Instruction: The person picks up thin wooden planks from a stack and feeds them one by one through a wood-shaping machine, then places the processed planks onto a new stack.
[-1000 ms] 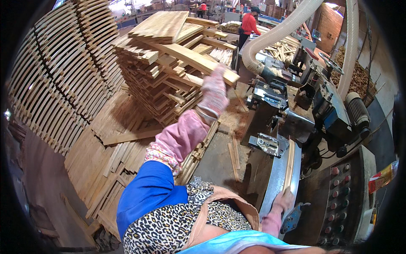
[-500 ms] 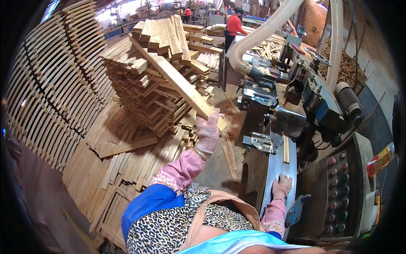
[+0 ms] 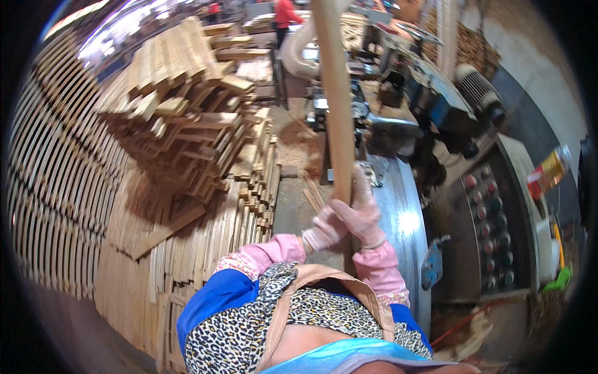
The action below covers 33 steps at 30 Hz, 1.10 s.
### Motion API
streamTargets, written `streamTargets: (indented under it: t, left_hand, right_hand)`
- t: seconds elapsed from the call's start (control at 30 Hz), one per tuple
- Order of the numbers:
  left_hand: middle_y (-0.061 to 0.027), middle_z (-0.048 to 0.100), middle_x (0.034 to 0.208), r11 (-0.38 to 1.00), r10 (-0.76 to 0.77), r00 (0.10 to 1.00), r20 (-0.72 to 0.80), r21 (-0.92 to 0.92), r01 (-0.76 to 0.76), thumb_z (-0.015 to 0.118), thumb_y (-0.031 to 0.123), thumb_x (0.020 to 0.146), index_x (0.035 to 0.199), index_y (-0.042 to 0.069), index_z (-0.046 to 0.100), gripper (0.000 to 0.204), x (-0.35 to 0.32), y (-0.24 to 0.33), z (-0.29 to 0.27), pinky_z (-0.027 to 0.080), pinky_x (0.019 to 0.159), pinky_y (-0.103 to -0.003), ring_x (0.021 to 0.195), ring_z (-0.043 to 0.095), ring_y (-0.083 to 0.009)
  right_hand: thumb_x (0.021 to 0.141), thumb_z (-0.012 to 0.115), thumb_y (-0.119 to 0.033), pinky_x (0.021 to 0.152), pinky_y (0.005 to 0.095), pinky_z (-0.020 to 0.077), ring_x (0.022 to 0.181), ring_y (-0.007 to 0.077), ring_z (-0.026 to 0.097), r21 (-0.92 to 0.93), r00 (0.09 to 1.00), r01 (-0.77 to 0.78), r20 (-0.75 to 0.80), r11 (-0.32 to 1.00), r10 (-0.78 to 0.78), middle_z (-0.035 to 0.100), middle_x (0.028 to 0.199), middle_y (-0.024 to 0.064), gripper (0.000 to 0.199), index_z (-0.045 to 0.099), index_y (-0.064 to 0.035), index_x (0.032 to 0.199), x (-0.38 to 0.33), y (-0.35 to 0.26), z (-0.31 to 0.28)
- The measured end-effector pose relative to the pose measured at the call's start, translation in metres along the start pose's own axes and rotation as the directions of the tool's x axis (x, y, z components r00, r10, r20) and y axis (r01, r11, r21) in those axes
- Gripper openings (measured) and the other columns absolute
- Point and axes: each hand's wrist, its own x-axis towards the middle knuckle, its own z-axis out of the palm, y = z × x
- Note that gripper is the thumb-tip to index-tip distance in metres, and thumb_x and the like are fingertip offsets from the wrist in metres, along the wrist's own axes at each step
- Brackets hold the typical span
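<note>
A long pale wooden plank (image 3: 338, 106) stands almost upright in front of me, its lower end between my two gloved hands. My left hand (image 3: 324, 229), in a pinkish knit glove, is closed on the plank near its bottom end. Against the right side of the same end, my right hand (image 3: 362, 209) is wrapped, with its fingers pointing up along the wood. Both hands are slightly blurred, and the plank's very end is hidden by them. Just right of the hands lies the machine's smooth metal table (image 3: 405, 237).
Tall stacks of planks (image 3: 180, 112) stand at the left, with curved slats (image 3: 62, 168) beyond. A woodworking machine (image 3: 430, 93) with a pale hose (image 3: 299, 56) is ahead. A button panel (image 3: 489, 224) stands at the right. A person in red (image 3: 286, 15) is far off.
The plank has swung from leaning left to nearly upright and moved right. My right hand has left the metal table and taken hold of it. My view has shifted right.
</note>
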Motion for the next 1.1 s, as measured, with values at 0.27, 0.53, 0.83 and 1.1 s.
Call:
streamTargets:
  t: [0.27,0.53,0.83,1.1]
  left_hand:
    - [-0.0184,0.055,0.149,0.845,-0.171,0.711,0.682,0.472,-0.250,0.079,0.042,0.083,0.151,0.008,0.046,0.083,-0.038,-0.012,0.014,0.045,0.114,-0.042,0.137,0.054,-0.0347]
    - [-0.0218,0.059,0.146,0.715,-0.658,0.689,0.304,0.541,0.443,0.073,0.036,0.092,0.152,0.004,0.047,0.073,-0.074,-0.068,-0.047,0.046,0.113,-0.039,0.134,0.058,-0.0335]
    - [-0.0142,0.068,0.123,0.891,-0.373,0.901,-0.220,-0.357,0.282,0.073,0.036,0.094,0.152,0.001,0.044,0.074,0.053,-0.057,-0.134,0.059,0.088,-0.037,0.094,0.069,-0.0253]
    - [-0.0123,0.063,0.125,0.740,-0.002,0.686,-0.728,-0.463,-0.489,0.058,0.042,0.101,0.137,0.009,0.057,0.049,0.108,0.015,-0.306,0.054,0.101,-0.052,0.108,0.064,-0.0323]
  right_hand:
    - [0.082,0.080,-0.033,0.100,0.0506,0.0511,0.117,0.0415,0.061,-0.695,0.747,-0.608,-0.338,0.384,0.573,0.064,0.128,0.0204,0.091,0.037,-0.0147,0.160,-0.229,0.056,-0.117]
    - [0.091,0.069,-0.033,0.100,0.0487,0.0492,0.113,0.0365,0.061,-0.818,0.655,-0.575,-0.446,0.020,0.610,0.065,0.129,0.0154,0.068,0.046,-0.0119,0.151,-0.278,0.048,-0.167]
    - [0.088,0.072,-0.033,0.100,0.0503,0.0508,0.110,0.0398,0.064,-0.624,0.804,-0.570,-0.559,0.534,0.204,0.069,0.118,0.0185,0.054,0.060,-0.0170,0.138,-0.072,0.242,-0.160]
    - [0.087,0.073,-0.025,0.094,0.0499,0.0511,0.109,0.0399,0.063,-0.851,0.927,-0.372,-0.361,0.371,0.101,0.069,0.122,0.0144,0.036,0.069,-0.0114,0.120,-0.209,0.146,-0.172]
